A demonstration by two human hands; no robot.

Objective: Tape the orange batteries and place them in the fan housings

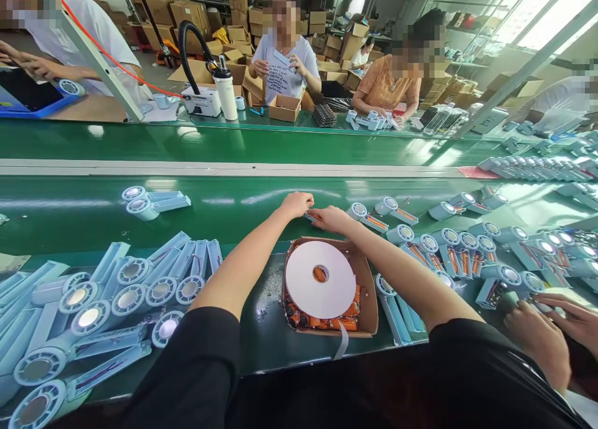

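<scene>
Some shirt lettering (pixel 283 74) (top centre) is unreadable; orange packs (pixel 357 299) are boxed beneath a white roll (pixel 303 289); a part (pixel 310 216) is touched by left hand (pixel 297 204) and right hand (pixel 329 219), pinch untellable.

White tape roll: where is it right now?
In the head view, the white tape roll sits right of centre, lying on the orange parts in the open cardboard box, between the two forearms.

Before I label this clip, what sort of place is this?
Probably a small-appliance assembly workshop: green work surface, rows of pale-blue handheld units, many with orange parts inside, and stacked cardboard boxes behind.
</scene>
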